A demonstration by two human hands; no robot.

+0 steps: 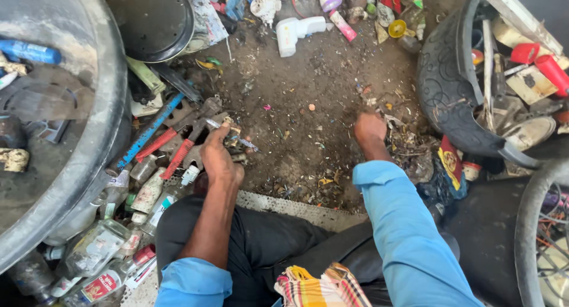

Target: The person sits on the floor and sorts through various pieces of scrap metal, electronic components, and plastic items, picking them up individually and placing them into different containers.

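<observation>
My left hand (218,156) reaches down to the dirt floor and is closed on a thin grey metal piece (237,140) that sticks out to the right of the fingers. It lies beside a heap of tools with red handles (175,157) and a blue bar (149,131). My right hand (370,128) is out over the littered ground near a pile of scraps (409,142); its fingers are curled under and hidden, so I cannot tell whether it holds anything. Both arms wear rolled blue sleeves.
A big grey tyre (98,123) fills the left side. Another black tyre (441,88) full of tools and red parts stands at the right. Empty glass bottles (98,248) lie at the lower left. A white plastic part (296,31) and small containers lie at the top.
</observation>
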